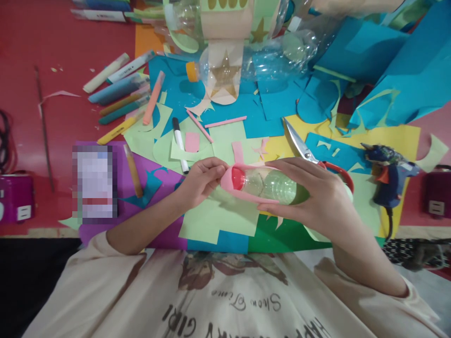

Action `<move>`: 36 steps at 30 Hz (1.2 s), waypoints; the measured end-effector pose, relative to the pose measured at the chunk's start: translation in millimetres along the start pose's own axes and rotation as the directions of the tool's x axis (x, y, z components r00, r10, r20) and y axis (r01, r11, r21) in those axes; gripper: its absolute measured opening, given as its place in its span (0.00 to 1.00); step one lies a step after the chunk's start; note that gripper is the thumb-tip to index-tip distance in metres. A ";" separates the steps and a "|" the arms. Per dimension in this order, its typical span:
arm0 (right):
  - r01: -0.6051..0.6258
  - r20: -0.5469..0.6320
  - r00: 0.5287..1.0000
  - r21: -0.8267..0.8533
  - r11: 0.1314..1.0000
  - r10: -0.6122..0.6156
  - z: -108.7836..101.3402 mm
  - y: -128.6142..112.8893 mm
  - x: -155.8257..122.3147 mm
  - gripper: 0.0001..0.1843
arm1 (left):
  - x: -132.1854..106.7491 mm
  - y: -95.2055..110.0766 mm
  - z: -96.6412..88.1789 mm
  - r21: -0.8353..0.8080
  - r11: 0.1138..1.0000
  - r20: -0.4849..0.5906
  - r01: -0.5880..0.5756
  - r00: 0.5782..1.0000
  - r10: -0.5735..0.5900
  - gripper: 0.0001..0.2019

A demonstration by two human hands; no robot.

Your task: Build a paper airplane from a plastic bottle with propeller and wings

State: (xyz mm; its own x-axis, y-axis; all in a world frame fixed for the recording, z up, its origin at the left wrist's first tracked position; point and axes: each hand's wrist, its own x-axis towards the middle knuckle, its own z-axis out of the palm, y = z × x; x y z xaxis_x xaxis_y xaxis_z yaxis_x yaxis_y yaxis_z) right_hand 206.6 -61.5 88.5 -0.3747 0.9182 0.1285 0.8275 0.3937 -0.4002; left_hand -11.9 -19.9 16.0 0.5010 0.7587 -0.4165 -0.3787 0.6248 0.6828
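Observation:
A small clear plastic bottle (262, 182) with a red cap (237, 178) lies sideways in front of me, cap to the left. A pink paper strip (227, 182) loops round the cap end and runs along both sides of the bottle. My right hand (313, 188) is wrapped round the bottle's base end, pressing the strip's ends against it. At the cap end, my left hand (205, 180) pinches the strip's bend between thumb and fingers. Scissors (299, 141) with red handles lie just behind my right hand, which hides part of them.
A blue glue gun (387, 173) rests at the right. Several markers (120, 89) lie at the left, above a phone (95, 183). Larger plastic bottles (260, 63) with paper bands lie at the back. Coloured paper sheets (218, 220) and scraps cover much of the table.

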 end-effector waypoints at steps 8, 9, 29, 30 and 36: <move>-0.011 -0.019 1.000 0.009 1.000 0.011 0.8 0.5 -0.2 0.22 | -0.1 1.6 1.1 -0.030 1.000 -0.032 -0.007 0.999 0.006 0.16; -0.005 -0.021 1.000 0.009 1.000 0.005 0.8 0.3 0.1 0.21 | 0.0 1.9 1.3 -0.025 1.000 -0.039 -0.009 0.999 0.008 0.16; 0.026 -0.162 0.984 -0.300 0.954 -0.078 20.8 6.2 1.1 0.21 | -14.5 -8.7 1.2 0.678 0.567 0.187 -0.468 0.856 0.482 0.23; 0.015 -0.170 0.983 -0.302 0.953 -0.070 22.4 6.2 1.5 0.21 | -16.0 -10.7 1.9 0.679 0.549 0.249 -0.487 0.857 0.452 0.27; -0.001 -0.188 0.980 -0.335 0.942 -0.066 25.9 5.3 2.9 0.21 | -16.2 -15.6 1.8 0.668 0.530 0.394 -0.523 0.852 0.344 0.34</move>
State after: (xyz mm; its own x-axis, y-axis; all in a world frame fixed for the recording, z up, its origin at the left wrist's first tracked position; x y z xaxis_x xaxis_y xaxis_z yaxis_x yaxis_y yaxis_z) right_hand 199.1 -57.9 63.3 -0.3429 0.8822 0.3229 0.9203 0.3844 -0.0728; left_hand -12.8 -42.2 13.2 0.6032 0.7889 0.1170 0.0569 -0.1889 0.9804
